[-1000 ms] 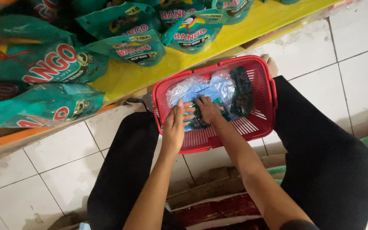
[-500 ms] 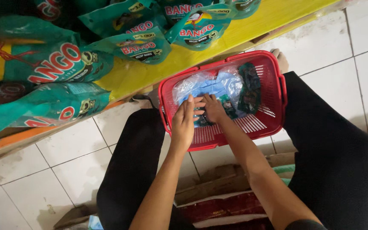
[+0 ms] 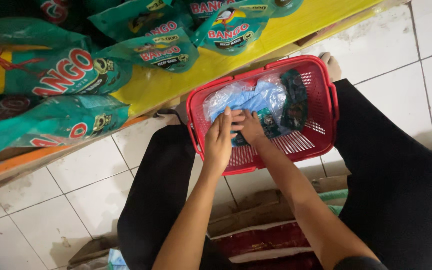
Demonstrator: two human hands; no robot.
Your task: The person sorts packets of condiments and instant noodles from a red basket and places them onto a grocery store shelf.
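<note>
Red plastic basket (image 3: 321,135) sits at frame centre, between the person's knees. Left hand (image 3: 219,140) and right hand (image 3: 250,128) lie side by side, fingers extended flat, pressing small dark sachets (image 3: 268,125) beside a clear plastic bag (image 3: 248,95); neither grip closes around anything. Green pouches (image 3: 151,50) lie on the yellow shelf (image 3: 176,82), upper left.

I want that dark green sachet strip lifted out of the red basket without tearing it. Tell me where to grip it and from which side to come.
Grip the dark green sachet strip at its far end, probably from above on the basket's open right side. It lies flat and long beside the clear bag of blue items, and both hands crowd its near end.
</note>
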